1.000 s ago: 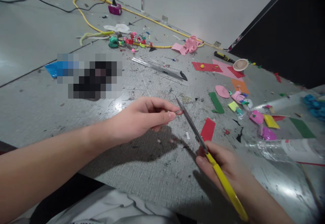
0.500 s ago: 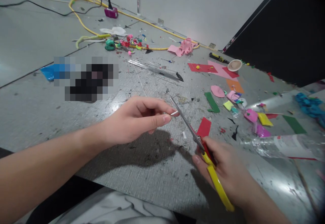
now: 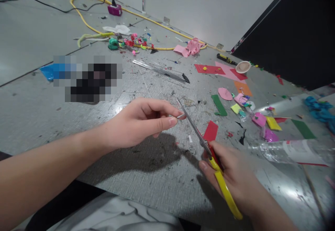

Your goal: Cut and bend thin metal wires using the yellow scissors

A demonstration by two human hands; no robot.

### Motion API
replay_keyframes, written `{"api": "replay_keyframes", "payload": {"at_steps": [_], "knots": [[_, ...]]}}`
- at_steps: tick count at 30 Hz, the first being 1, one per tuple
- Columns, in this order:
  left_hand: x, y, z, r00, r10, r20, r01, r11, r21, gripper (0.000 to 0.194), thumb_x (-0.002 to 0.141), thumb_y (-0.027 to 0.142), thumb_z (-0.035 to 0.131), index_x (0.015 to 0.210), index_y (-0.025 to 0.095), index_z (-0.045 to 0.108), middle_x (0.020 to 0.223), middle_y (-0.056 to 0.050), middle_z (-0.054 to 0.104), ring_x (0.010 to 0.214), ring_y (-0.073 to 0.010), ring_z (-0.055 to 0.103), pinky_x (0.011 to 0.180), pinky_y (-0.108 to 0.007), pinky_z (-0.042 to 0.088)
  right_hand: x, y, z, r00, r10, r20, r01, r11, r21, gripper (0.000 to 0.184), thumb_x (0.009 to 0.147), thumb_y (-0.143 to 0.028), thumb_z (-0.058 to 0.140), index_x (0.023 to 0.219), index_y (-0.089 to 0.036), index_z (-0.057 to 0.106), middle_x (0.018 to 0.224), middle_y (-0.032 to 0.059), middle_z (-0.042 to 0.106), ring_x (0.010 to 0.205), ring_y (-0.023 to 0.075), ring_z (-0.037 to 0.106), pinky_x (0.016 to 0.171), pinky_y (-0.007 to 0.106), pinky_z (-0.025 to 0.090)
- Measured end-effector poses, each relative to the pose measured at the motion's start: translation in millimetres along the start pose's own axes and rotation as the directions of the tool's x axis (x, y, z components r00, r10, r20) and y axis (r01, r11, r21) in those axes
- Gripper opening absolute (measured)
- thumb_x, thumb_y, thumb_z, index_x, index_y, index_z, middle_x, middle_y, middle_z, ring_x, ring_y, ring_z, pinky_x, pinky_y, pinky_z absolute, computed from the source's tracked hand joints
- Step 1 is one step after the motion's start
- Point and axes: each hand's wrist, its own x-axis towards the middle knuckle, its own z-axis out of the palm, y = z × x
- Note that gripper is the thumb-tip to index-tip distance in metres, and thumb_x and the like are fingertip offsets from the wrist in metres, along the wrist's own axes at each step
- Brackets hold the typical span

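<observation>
My left hand (image 3: pixel 146 121) pinches a short piece of thin silvery wire (image 3: pixel 180 116) between thumb and forefinger, its end poking out to the right. In my right hand (image 3: pixel 232 175) are scissors (image 3: pixel 195 129) with yellow and red handles, fingers wrapped round the grips. The blades point up and left, and they pass right beside the wire's tip; whether they touch it I cannot tell. Beyond my hands a bundle of similar silvery wires (image 3: pixel 161 71) lies on the grey floor. A red paper piece (image 3: pixel 210 131) lies just behind the scissors.
Clay packets (image 3: pixel 273 123), a green strip (image 3: pixel 219 105) and a plastic bottle (image 3: pixel 295 152) lie to the right. Farther back are a box cutter (image 3: pixel 226 59), a round lid (image 3: pixel 243 67), a yellow cable (image 3: pixel 157 21) and a purple plug adapter (image 3: pixel 114 10). Blurred-out dark object (image 3: pixel 91 84) lies left.
Almost nothing differs. Both hands keep their hold on the wire and scissors, and the view has shifted very slightly.
</observation>
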Motion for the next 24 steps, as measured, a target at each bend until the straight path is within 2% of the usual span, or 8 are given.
{"api": "replay_keyframes", "payload": {"at_steps": [13,19,24], "knots": [[1.1,-2.0,-1.5,1.0,-0.001,0.004,0.001,1.0,-0.021,0.025,0.082,0.037,0.081,0.098,0.018,0.079,0.068,0.0,0.065,0.052,-0.0075,0.05,0.048,-0.02,0.041,0.0,5.6,-1.4,0.999,-0.015,0.043,0.014,1.0,0.013,0.021,0.098,-0.037,0.057,0.084,-0.023,0.05,0.068,-0.0018,0.054,0.059,0.0142,0.048,0.054,0.027,0.033],[0.8,-4.1,-1.2,1.0,-0.024,0.013,0.025,0.998,-0.061,0.024,0.082,0.034,0.081,0.1,0.018,0.079,0.068,0.0,0.064,0.052,-0.007,0.048,0.047,-0.019,0.04,-2.0,-0.4,-2.0,0.999,0.029,0.021,-0.03,0.998,0.047,0.021,0.097,-0.038,0.054,0.083,-0.023,0.049,0.068,-0.0022,0.052,0.06,0.0148,0.047,0.056,0.028,0.033],[1.0,-6.0,-1.0,1.0,-0.028,0.012,0.028,0.997,-0.067,0.025,0.083,0.034,0.081,0.102,0.018,0.079,0.072,-0.002,0.066,0.055,-0.0075,0.05,0.046,-0.019,0.04,-1.6,-6.5,-4.7,0.995,0.069,0.07,-0.073,0.995,0.066,0.02,0.097,-0.037,0.053,0.084,-0.023,0.048,0.069,-0.0016,0.053,0.063,0.0153,0.049,0.057,0.028,0.034]]}}
